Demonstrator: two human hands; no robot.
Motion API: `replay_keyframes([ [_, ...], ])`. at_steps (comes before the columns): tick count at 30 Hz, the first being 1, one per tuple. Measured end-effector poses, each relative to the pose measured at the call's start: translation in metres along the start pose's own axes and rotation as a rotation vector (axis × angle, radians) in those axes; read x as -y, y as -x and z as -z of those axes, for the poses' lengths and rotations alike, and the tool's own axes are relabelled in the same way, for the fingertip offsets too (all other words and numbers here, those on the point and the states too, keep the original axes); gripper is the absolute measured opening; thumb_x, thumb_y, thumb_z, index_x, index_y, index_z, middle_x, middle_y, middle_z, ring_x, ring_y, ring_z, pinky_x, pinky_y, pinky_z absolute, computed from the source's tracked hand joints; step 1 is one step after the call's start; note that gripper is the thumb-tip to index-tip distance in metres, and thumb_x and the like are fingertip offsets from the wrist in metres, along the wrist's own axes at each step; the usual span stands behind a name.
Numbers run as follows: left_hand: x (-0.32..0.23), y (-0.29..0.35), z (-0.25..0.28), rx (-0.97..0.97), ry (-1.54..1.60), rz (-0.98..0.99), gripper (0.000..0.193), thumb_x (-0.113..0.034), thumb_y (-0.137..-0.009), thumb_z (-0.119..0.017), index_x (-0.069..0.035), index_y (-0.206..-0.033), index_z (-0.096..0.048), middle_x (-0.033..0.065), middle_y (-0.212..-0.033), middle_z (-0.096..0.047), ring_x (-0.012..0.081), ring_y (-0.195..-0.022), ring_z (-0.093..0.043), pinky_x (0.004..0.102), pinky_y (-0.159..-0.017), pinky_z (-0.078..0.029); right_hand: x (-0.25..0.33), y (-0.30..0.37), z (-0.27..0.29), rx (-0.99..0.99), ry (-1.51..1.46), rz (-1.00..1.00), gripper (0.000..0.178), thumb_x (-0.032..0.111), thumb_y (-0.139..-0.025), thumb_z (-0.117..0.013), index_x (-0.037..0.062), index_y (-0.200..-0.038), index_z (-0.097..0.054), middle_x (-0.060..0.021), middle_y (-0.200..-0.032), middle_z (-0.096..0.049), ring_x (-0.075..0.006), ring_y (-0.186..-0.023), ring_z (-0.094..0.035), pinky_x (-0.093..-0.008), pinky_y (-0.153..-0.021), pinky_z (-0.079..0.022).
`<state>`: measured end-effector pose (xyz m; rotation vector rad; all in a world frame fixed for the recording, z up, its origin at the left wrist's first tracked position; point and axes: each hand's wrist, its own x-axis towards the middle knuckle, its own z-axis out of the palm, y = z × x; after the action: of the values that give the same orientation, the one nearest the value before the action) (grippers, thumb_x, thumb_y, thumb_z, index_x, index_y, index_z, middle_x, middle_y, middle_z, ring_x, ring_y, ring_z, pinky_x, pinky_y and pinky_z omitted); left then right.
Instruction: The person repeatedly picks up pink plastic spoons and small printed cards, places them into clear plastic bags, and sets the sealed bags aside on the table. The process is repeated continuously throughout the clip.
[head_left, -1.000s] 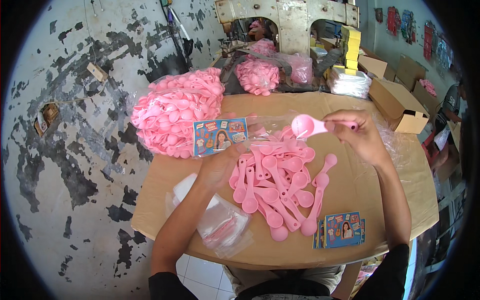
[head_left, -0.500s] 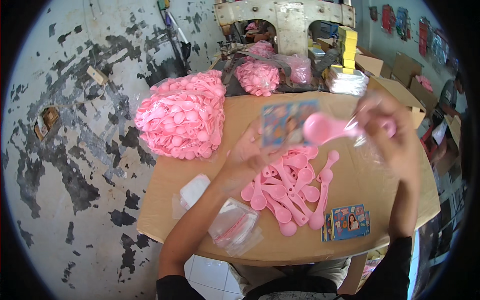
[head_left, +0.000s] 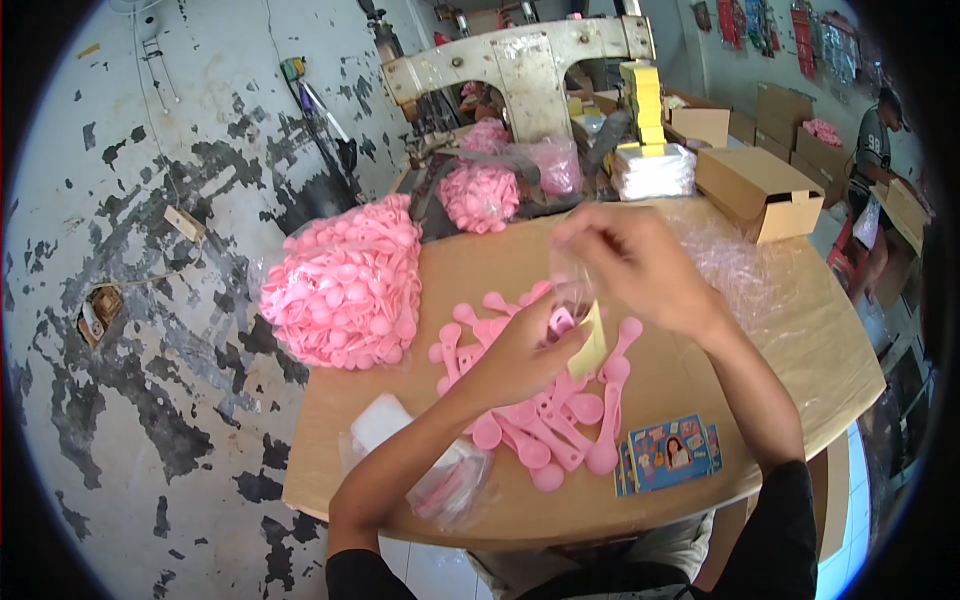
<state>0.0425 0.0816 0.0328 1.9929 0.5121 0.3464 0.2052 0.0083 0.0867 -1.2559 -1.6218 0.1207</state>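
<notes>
- While our left hand (head_left: 522, 357) grips a pale-yellow card (head_left: 588, 345) and pink scoop (head_left: 561, 320), we pinch clear plastic (head_left: 569, 282) with our right hand (head_left: 640, 268).
- Loose scoops (head_left: 525, 412) lie beneath.

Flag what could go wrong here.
The clear plastic film at the right hand could crease or snag on the pale yellow card in the left hand. The left forearm overhangs the loose clear plastic bags; it might drag some. The stacked blue printed cards sit near the front edge of the brown-covered table; a knock could spill them.

Left fingers (head_left: 548, 358) hold a yellow card (head_left: 589, 343) over pink spoons (head_left: 545, 425).
</notes>
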Motion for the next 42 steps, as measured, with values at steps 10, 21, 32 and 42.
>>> replay_keyframes([
  [10, 0.008, 0.017, 0.036, 0.505, 0.134, -0.087, 0.047, -0.009, -0.094, -0.056, 0.003, -0.137, -0.043, 0.0132, -0.136, -0.050, 0.0202, -0.130, -0.044, 0.0323, -0.108, -0.035, -0.013, 0.003, 0.015, 0.422, -0.411, -0.193, 0.032, 0.007, -0.089, -0.064, 0.0023, -0.120, -0.055, -0.0045, -0.089, -0.066, -0.0085, -0.080, -0.060, -0.0223, -0.071, -0.047],
  [21, 0.015, 0.010, 0.033, -0.137, 0.133, -0.319, 0.034, -0.011, -0.102, -0.039, 0.002, -0.132, -0.048, 0.0068, -0.097, -0.061, 0.0079, -0.083, -0.056, 0.0219, -0.070, -0.046, -0.005, 0.004, -0.004, -0.017, 0.388, 0.506, 0.023, 0.009, -0.076, -0.070, 0.0052, -0.098, -0.067, -0.0078, -0.085, -0.064, -0.0234, -0.080, -0.061, -0.0331, -0.072, -0.052],
  [32, -0.011, 0.030, 0.031, -0.100, -0.297, -0.205, 0.018, -0.008, -0.097, -0.045, 0.003, -0.103, -0.059, 0.0016, -0.066, -0.049, 0.0099, -0.059, -0.043, 0.0259, -0.055, -0.037, -0.016, 0.015, -0.020, 0.156, 0.576, 0.579, 0.016, 0.015, -0.071, -0.070, 0.0039, -0.082, -0.065, -0.0071, -0.074, -0.062, -0.0243, -0.078, -0.059, -0.0356, -0.072, -0.052],
  [42, -0.008, 0.025, 0.036, -0.128, 0.449, -0.162, 0.035, -0.021, -0.103, -0.036, 0.001, -0.125, -0.052, 0.0103, -0.106, -0.064, 0.0133, -0.088, -0.065, 0.0271, -0.072, -0.056, -0.029, -0.005, 0.033, 0.050, -0.266, 0.031, 0.004, 0.005, -0.084, -0.054, 0.0015, -0.082, -0.056, -0.0040, -0.072, -0.059, -0.0108, -0.067, -0.058, -0.0271, -0.061, -0.048],
])
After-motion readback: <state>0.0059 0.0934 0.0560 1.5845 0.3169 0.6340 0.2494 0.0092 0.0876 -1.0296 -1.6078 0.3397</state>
